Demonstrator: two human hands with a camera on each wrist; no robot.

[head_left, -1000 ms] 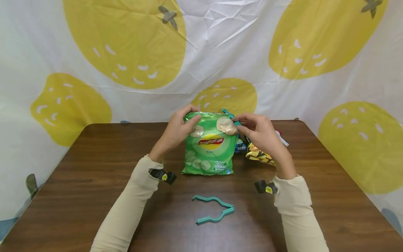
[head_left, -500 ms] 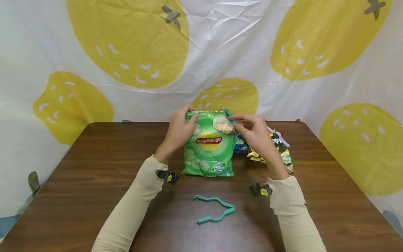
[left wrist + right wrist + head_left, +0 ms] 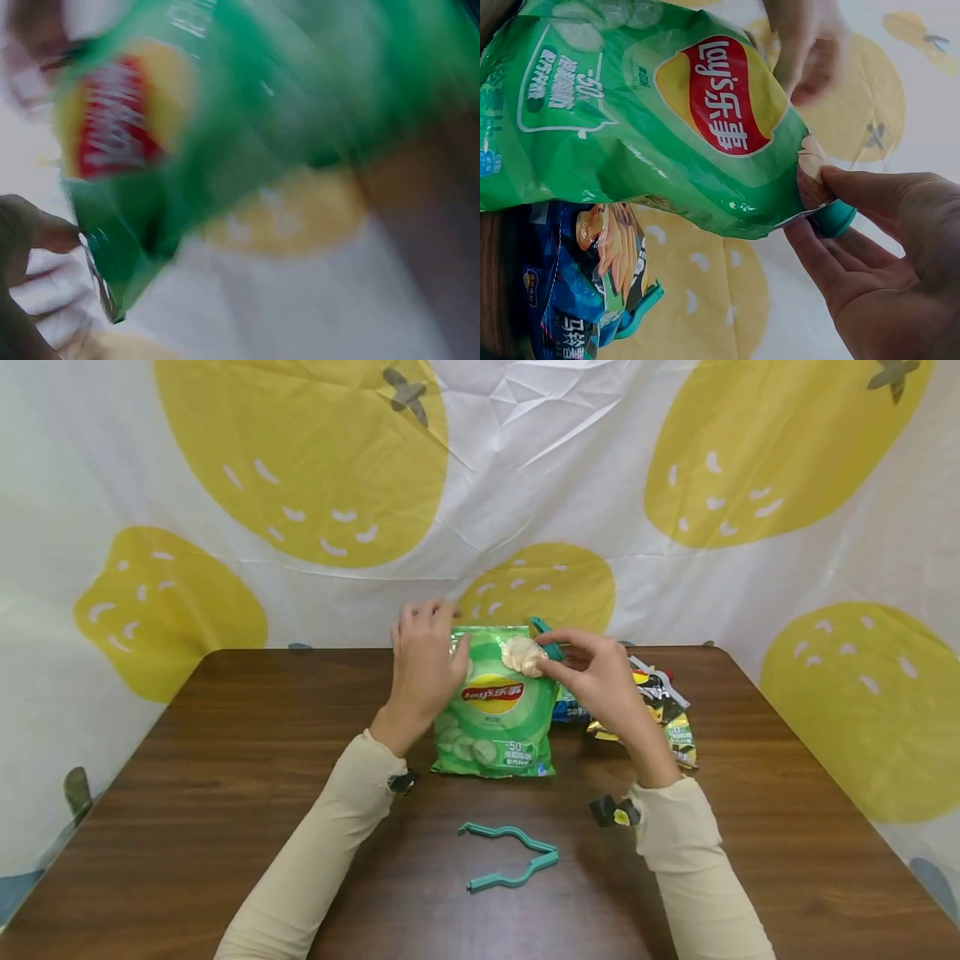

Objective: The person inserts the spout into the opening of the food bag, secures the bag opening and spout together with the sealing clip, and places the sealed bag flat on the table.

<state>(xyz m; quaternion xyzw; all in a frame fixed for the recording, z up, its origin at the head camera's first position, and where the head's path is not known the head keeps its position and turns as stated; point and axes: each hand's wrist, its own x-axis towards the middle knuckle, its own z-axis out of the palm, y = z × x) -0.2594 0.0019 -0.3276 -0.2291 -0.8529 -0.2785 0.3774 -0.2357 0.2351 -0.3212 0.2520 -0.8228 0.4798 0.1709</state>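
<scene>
A green Lay's chip bag [image 3: 491,727] stands upright at the middle of the table. My right hand [image 3: 600,672] pinches its upper right corner between thumb and fingers. A teal piece [image 3: 834,219] shows at that corner inside the right hand's grasp; most of it is hidden. At the bag's upper left edge is my left hand [image 3: 426,664], its fingers raised and stretched upward; the thumb [image 3: 56,234] is at the bag's edge, and blur hides whether it touches. Nearer me lies an opened teal bag clip [image 3: 517,858].
Behind the green bag at right stand a blue chip bag [image 3: 562,277] with a teal clip [image 3: 639,311] and a yellow-black bag [image 3: 678,735] with a white clip [image 3: 667,687]. A fruit-print cloth [image 3: 337,460] hangs behind the wooden table [image 3: 225,777].
My left hand has loosened from the bag's top left corner, its fingers straightening upward. My right hand has shifted left, still pinching the right corner. The bag has moved slightly left.
</scene>
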